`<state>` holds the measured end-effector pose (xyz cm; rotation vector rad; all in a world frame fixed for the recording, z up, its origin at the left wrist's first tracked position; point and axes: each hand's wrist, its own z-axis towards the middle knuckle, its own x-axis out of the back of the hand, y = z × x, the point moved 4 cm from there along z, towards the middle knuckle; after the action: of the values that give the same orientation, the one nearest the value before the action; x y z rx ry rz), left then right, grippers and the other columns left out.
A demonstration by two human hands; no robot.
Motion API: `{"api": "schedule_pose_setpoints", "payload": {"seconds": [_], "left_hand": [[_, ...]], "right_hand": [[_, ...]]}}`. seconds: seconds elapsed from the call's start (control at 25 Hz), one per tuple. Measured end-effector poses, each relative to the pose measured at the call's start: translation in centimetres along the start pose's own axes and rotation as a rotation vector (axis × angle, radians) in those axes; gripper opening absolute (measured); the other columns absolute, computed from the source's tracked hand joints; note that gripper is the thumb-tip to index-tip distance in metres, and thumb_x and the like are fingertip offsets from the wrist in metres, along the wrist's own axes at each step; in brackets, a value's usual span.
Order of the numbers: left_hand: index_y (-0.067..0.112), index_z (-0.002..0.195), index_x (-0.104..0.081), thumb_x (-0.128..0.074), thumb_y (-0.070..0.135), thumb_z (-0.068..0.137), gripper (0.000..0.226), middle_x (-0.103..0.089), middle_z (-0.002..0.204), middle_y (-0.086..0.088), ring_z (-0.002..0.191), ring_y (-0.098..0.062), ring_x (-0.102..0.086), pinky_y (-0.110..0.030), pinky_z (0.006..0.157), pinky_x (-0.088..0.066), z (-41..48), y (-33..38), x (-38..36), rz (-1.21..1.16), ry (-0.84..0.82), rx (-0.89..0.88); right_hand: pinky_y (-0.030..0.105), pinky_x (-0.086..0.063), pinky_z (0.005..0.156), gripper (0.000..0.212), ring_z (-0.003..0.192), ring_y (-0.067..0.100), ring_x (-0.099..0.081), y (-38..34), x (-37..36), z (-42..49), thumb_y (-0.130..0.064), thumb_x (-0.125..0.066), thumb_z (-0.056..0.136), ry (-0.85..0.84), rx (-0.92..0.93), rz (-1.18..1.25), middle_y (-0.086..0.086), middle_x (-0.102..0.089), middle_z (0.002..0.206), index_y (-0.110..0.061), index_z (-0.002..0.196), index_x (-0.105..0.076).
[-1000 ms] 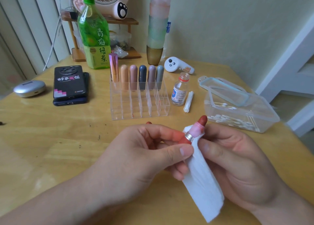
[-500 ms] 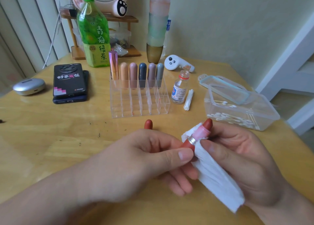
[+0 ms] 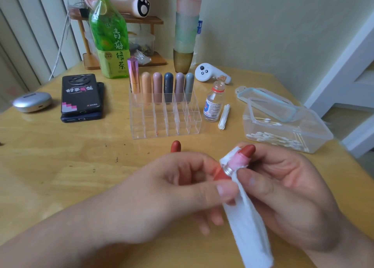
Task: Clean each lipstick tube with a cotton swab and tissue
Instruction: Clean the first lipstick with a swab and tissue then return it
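My left hand (image 3: 178, 188) grips the red base of an uncapped lipstick (image 3: 245, 151), whose red bullet points up and to the right. My right hand (image 3: 283, 190) pinches a white tissue (image 3: 249, 225) around the tube's silver collar; the tissue there is stained pink and its tail hangs down. A red cap (image 3: 175, 146) stands on the table just behind my left hand. Several capped lipsticks (image 3: 157, 86) stand in the back row of a clear organizer (image 3: 166, 118).
A small clear bottle (image 3: 213, 103) and used swabs (image 3: 223, 116) lie right of the organizer. An open plastic box of cotton swabs (image 3: 283, 130) sits at the right. Two stacked phones (image 3: 81, 97), a silver case (image 3: 32, 101), a green tea bottle (image 3: 110, 36) and a white controller (image 3: 211, 73) stand behind.
Both hands turned the lipstick in the tissue and shifted slightly right. The tissue's tail swung out to the right and back down. The red cap came into view behind my left hand.
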<state>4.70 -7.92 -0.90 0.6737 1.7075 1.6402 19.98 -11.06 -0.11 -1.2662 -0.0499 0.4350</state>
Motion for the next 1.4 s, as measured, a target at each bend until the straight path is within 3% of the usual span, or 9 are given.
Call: {"api": "schedule_pose_setpoints", "payload": {"seconds": [0.08, 0.2, 0.4, 0.64, 0.88, 1.08, 1.16, 1.32, 1.4], "left_hand": [[0.001, 0.098, -0.068, -0.059, 0.023, 0.097, 0.024, -0.072, 0.085, 0.001, 0.076, -0.024, -0.064, -0.036, 0.065, -0.056, 0.1, 0.1, -0.4, -0.034, -0.095, 0.045], [0.002, 0.088, -0.069, -0.066, 0.022, 0.088, 0.021, -0.072, 0.07, 0.0, 0.062, -0.018, -0.065, -0.03, 0.061, -0.055, 0.1, -0.2, -0.2, 0.068, 0.04, 0.008], [0.012, 0.071, -0.061, -0.089, 0.035, 0.058, 0.038, -0.068, 0.06, -0.012, 0.051, -0.022, -0.064, -0.028, 0.05, -0.048, -0.6, -0.3, 0.2, 0.209, 0.264, -0.028], [-0.004, 0.098, -0.067, -0.061, 0.023, 0.096, 0.028, -0.074, 0.093, -0.011, 0.075, -0.022, -0.062, -0.034, 0.07, -0.055, -0.2, -0.1, -0.3, -0.034, -0.159, 0.104], [0.006, 0.083, -0.074, -0.072, 0.02, 0.083, 0.015, -0.075, 0.08, -0.01, 0.061, -0.018, -0.061, -0.031, 0.063, -0.052, -0.1, 0.3, -0.4, 0.094, -0.011, 0.014], [0.013, 0.069, -0.068, -0.095, 0.025, 0.058, 0.032, -0.065, 0.06, -0.001, 0.052, -0.014, -0.055, -0.031, 0.052, -0.045, -0.7, 0.1, 0.0, 0.274, 0.238, -0.029], [0.013, 0.07, -0.066, -0.093, 0.029, 0.061, 0.033, -0.066, 0.062, -0.007, 0.053, -0.019, -0.057, -0.031, 0.052, -0.046, -0.5, 0.2, 0.2, 0.224, 0.18, -0.013], [0.013, 0.095, -0.073, -0.062, 0.03, 0.09, 0.021, -0.072, 0.092, -0.017, 0.069, -0.027, -0.06, -0.034, 0.063, -0.053, -0.3, 0.7, 0.0, -0.034, -0.182, 0.105], [0.01, 0.092, -0.074, -0.066, 0.027, 0.09, 0.019, -0.074, 0.087, -0.014, 0.065, -0.023, -0.06, -0.032, 0.062, -0.052, -0.2, 0.5, 0.1, 0.046, -0.123, 0.073]], "right_hand": [[0.047, -0.049, 0.058, 0.029, 0.06, 0.034, -0.06, 0.2, 0.3, -0.1, -0.016, -0.069, 0.089, -0.009, -0.021, 0.035, 0.018, -0.057, 0.078, 0.009, 0.089, -0.055], [0.053, -0.047, 0.059, 0.034, 0.062, 0.044, -0.057, 0.2, 0.6, -0.2, -0.019, -0.072, 0.087, 0.024, -0.027, -0.038, 0.02, -0.056, 0.077, 0.011, 0.086, -0.056], [0.026, -0.05, 0.068, 0.029, 0.075, 0.025, -0.06, -0.1, 0.0, -0.2, -0.024, -0.072, 0.086, 0.047, 0.008, -0.133, 0.014, -0.059, 0.083, 0.004, 0.087, -0.064], [0.034, -0.046, 0.053, 0.031, 0.053, 0.033, -0.056, -0.2, 0.0, -0.1, -0.021, -0.069, 0.089, -0.012, -0.099, 0.012, 0.021, -0.059, 0.066, 0.008, 0.089, -0.061], [0.036, -0.054, 0.052, 0.036, 0.054, 0.032, -0.066, -0.7, 0.8, 0.1, -0.022, -0.08, 0.076, 0.029, -0.124, -0.044, 0.023, -0.067, 0.067, 0.008, 0.087, -0.064], [0.021, -0.053, 0.056, 0.015, 0.061, 0.015, -0.067, -1.1, 0.6, -0.5, -0.01, -0.075, 0.061, 0.162, 0.013, -0.295, 0.01, -0.071, 0.07, -0.017, 0.074, -0.074], [0.025, -0.051, 0.046, 0.016, 0.055, 0.018, -0.065, -1.5, 0.3, -0.5, -0.015, -0.08, 0.058, 0.17, 0.018, -0.321, 0.009, -0.071, 0.067, -0.02, 0.072, -0.073], [0.048, -0.03, 0.026, 0.035, 0.04, 0.052, -0.045, -1.8, 0.7, -0.2, -0.052, -0.087, 0.059, 0.224, -0.039, -0.357, 0.013, -0.066, 0.061, -0.023, 0.075, -0.073], [0.053, -0.029, 0.025, 0.034, 0.04, 0.056, -0.042, -1.5, 0.9, -0.2, -0.048, -0.088, 0.06, 0.217, -0.067, -0.32, 0.015, -0.066, 0.063, -0.022, 0.075, -0.072]]}}
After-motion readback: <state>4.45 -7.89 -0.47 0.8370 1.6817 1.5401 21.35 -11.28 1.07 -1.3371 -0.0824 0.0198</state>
